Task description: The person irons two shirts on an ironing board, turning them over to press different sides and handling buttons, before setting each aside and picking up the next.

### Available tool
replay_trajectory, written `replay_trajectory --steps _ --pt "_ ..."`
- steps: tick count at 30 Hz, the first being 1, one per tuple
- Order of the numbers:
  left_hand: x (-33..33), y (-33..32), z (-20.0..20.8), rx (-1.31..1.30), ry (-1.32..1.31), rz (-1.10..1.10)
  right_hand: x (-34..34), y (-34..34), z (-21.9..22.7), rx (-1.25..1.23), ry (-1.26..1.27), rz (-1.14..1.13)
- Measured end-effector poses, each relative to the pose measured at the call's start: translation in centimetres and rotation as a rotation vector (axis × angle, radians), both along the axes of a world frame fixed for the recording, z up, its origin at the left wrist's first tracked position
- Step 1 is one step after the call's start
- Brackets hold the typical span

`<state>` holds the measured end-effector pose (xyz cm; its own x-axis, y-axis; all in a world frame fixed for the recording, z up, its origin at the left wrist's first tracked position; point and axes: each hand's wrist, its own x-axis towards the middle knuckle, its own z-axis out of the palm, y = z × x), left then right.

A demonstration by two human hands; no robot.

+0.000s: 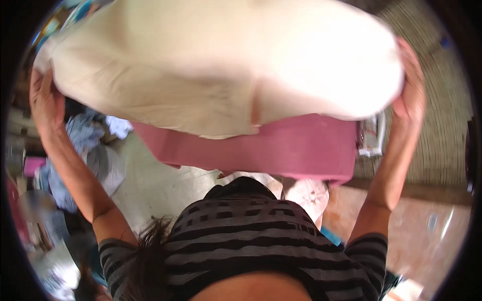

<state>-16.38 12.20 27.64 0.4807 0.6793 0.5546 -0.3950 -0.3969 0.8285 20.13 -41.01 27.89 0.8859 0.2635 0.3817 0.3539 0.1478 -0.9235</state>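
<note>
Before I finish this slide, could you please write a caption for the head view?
Left hand and right hand hold up a cream cloth, partly hiding a pink cloth.

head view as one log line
left hand: holding wide cream cloth | right hand: holding its right end | partly hidden: rose-pink cloth

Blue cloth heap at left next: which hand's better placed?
Left, probably: the left hand is nearer the blue cloth heap; the right hand is across the cream cloth. Both hold that cloth, so left would likely release first.
</note>
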Motion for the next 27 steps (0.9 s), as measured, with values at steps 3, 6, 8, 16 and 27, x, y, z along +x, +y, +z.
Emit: replay_trajectory --steps 3,6,8,16,27 --pt "2.5 5.4 -0.8 -0.043 0.133 0.07 0.6 -5.4 1.0 0.168 0.016 -0.02" --pt "3.8 8.9 0.8 -0.075 0.303 0.015 -5.9 -8.6 1.4 0.283 -0.166 0.164" --pt "7.7 7.5 -0.1 -0.011 0.263 -0.081 -9.0 -14.3 1.9 0.223 -0.226 -0.018" --pt "22.5 -13.4 -0.9 0.305 0.174 -0.644 -24.3 -27.8 0.0 0.531 -0.174 -0.969" --pt "27.7 -46.4 -7.8 0.066 0.3 -1.803 -44.6 -43.1 -5.6 0.201 0.188 -1.306"
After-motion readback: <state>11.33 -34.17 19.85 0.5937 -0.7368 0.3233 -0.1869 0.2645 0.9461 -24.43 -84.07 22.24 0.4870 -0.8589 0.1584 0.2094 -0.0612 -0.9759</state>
